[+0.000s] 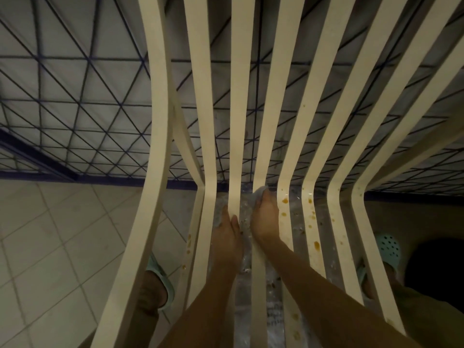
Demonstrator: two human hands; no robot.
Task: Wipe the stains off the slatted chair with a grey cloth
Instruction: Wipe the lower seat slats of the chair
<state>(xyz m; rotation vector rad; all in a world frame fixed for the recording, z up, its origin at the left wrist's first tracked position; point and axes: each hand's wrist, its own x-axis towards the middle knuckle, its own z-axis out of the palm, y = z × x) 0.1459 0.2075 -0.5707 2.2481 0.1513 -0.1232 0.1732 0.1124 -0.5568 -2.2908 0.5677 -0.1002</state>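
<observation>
looking straight down through the cream slatted chair [200, 96], and both hands are in at the bend where the back meets the seat. left hand [227, 234] is on the third slat from the left [236, 192], thumb on top and fingers wrapped round its left edge, clamped on it. right hand [265, 218] sits on the next slat over, fingers curled down on a bunched grey cloth [259, 193], which pokes out just beyond the fingertips, right at the bend.

orange stains [285, 200] dot the slat just right of that hand, with more on the slat beyond it [316, 244] and a few down a left slat [189, 239]. another blotch lies near the bottom edge [296, 335].

beneath the seat slats lies a clear plastic sheet [273, 305], speckled with brown bits. mint green clogs show on either side, one left [160, 275], one right [389, 247]. pale tiled floor [50, 234] on the near left, and a dark wire grid [75, 96] on the far side behind the back slats.
</observation>
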